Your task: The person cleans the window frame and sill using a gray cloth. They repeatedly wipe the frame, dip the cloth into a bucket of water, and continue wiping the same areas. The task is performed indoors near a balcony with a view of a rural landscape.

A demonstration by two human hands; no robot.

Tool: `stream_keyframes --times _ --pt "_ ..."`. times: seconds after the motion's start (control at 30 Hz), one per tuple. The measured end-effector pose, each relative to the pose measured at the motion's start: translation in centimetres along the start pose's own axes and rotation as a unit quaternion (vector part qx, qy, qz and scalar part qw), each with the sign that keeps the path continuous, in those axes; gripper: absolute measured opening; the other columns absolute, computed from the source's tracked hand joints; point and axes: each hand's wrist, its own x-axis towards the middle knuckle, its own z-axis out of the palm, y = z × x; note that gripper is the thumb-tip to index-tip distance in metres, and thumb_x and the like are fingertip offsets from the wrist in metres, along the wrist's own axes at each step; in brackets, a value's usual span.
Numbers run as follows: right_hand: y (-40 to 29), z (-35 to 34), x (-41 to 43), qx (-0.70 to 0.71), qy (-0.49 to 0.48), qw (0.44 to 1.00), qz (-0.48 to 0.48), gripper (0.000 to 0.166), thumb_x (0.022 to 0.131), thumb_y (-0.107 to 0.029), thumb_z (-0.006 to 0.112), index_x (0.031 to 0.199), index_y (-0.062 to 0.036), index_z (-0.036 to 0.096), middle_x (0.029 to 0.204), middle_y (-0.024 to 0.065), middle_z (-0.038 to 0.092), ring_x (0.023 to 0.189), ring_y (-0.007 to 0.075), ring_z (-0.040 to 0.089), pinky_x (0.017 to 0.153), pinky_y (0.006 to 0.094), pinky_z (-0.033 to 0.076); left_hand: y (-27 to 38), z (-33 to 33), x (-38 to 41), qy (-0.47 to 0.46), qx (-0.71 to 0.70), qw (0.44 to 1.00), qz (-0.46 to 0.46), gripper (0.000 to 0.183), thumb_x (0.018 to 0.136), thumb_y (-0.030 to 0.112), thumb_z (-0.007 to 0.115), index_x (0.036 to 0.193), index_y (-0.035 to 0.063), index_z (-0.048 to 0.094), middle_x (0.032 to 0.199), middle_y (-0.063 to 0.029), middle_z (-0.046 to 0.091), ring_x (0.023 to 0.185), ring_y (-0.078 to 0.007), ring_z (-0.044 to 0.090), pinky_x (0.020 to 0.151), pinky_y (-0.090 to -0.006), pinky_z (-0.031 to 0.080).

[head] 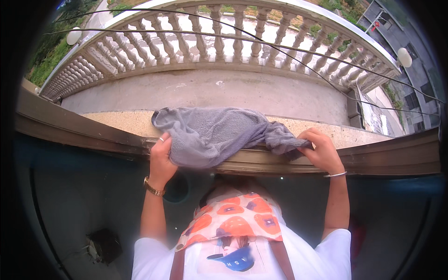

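A grey terry cloth (217, 129) is spread between my two hands, draped over the metal window sill track (252, 161) and the speckled stone ledge (119, 120) beyond it. My left hand (163, 159), with a ring and a gold watch, grips the cloth's near left side. At the other end, my right hand (320, 148) pinches a twisted, narrow corner between thumb and fingers. Folds and bunching show most toward the right. Part of the sill lies hidden under the cloth.
Past the ledge lies a concrete balcony floor (224, 84) bounded by a stone balustrade (218, 33). Dark cables (224, 35) cross in front of it. I wear a persimmon-print apron (232, 217). A dark box-like object (105, 245) sits low at the left inside.
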Motion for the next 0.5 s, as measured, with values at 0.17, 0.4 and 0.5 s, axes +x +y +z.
stream_keyframes --times 0.17,0.4,0.5 --pt "2.9 4.5 -2.1 -0.102 0.035 0.994 0.034 0.025 0.070 0.000 0.057 0.094 -0.0018 0.062 0.090 0.0175 0.061 0.084 0.0386 0.061 0.074 0.0455 0.050 -2.5 4.3 -2.8 -0.035 0.219 0.975 0.007 0.019 0.075 0.007 0.062 0.092 -0.0002 0.061 0.099 -0.0160 0.060 0.094 -0.0377 0.057 0.077 -0.0442 0.049" --pt "-1.8 12.9 3.0 -0.066 0.079 0.990 -0.095 0.021 0.074 -0.017 0.072 0.086 -0.0048 0.061 0.082 0.0121 0.059 0.080 0.0334 0.061 0.068 0.0437 0.050 -1.9 7.8 0.4 -0.040 0.175 0.979 0.092 0.018 0.076 0.004 0.062 0.094 -0.0011 0.062 0.094 -0.0161 0.061 0.091 -0.0345 0.058 0.080 -0.0409 0.047" --pt "-4.5 14.0 7.2 0.010 0.031 0.999 -0.035 0.033 0.081 -0.037 0.072 0.080 -0.0047 0.064 0.083 0.0129 0.063 0.084 0.0339 0.062 0.069 0.0430 0.049 -4.4 6.0 2.3 -0.020 -0.112 0.992 -0.045 0.017 0.085 0.006 0.061 0.099 -0.0017 0.064 0.093 -0.0118 0.066 0.090 -0.0274 0.062 0.082 -0.0344 0.048"
